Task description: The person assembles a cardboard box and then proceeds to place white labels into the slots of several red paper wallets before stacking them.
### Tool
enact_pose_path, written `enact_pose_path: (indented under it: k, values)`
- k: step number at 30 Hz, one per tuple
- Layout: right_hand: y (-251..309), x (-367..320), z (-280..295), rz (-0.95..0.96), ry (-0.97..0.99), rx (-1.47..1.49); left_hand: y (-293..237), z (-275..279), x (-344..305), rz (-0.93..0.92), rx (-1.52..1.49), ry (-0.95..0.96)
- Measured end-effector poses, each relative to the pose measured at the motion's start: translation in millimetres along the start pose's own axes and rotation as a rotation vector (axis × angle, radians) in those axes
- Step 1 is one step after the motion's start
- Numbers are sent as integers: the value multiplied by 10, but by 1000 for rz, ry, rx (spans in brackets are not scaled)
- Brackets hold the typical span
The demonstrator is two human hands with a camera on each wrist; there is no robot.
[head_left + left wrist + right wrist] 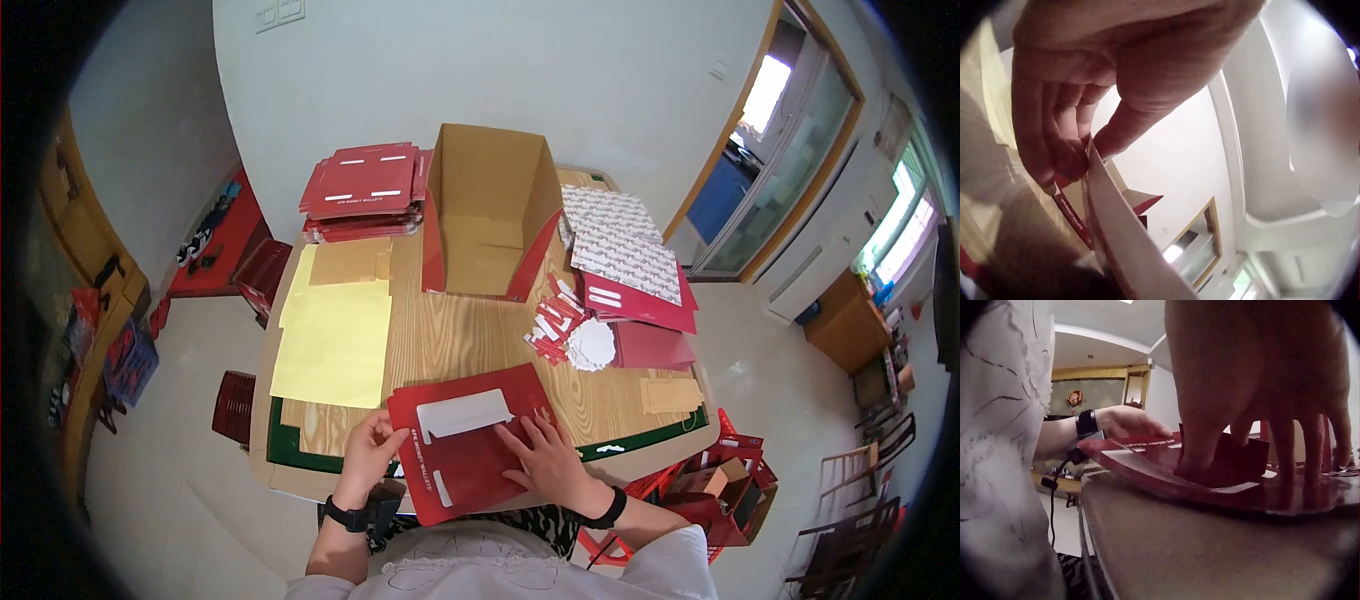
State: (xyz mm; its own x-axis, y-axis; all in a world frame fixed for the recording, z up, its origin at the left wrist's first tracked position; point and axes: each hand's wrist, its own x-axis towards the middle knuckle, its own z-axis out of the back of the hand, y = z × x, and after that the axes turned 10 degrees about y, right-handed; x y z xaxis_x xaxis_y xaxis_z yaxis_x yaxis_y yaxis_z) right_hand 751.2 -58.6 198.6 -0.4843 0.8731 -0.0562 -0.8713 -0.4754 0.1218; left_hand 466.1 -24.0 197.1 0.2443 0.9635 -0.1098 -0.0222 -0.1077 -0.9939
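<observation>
A flat red card sheet [470, 450] with a white panel and white print lies at the near edge of the wooden table [470, 335]. My left hand [372, 452] pinches its left edge between thumb and fingers; the left wrist view shows that card edge [1116, 225] caught under the fingertips [1069, 159]. My right hand [540, 452] lies spread on the sheet's right half, straight fingers pressing down. In the right wrist view those fingers [1285, 469] stand on the red card [1210, 478], with the left hand [1125, 422] beyond it.
An open cardboard box [490, 210] stands at the table's back. A stack of red flats [365, 190] is back left, yellow paper sheets [335, 335] lie at left. Patterned sheets [620, 240], red pieces and small white cut-outs [585, 340] lie at right. Red crates [725, 490] sit on the floor.
</observation>
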Motion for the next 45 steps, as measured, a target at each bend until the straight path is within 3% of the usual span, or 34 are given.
enact_pose_path:
  k: [2, 5, 11, 19, 20, 26, 31, 38, 45]
  values:
    - [15, 52, 50, 15, -13, 1, 14, -43, 40, -107, 217, -155]
    - [85, 131, 150, 0, 75, -126, 39, -49, 74, -161, 293, -200]
    - [75, 362, 311, 48, 224, -156, -58, -25, 78, 10, 170, -137]
    - [48, 524, 297, 64, 316, -172, 42, 62, 145, 56, -1, -51]
    - [49, 520, 336, 75, 310, -170, 47, 81, 157, 59, -44, -38]
    - [12, 598, 921, 258, -343, 111, -274, 87, 12, -37, -204, 89]
    - [62, 718, 1032, 315, -322, 38, -609, -47, -144, -112, -254, 127]
    - [86, 725, 1154, 377, -266, 151, -708, -13, -310, -151, -275, 143]
    - [134, 707, 1291, 464, -252, 78, -789, -79, -399, -176, -252, 120]
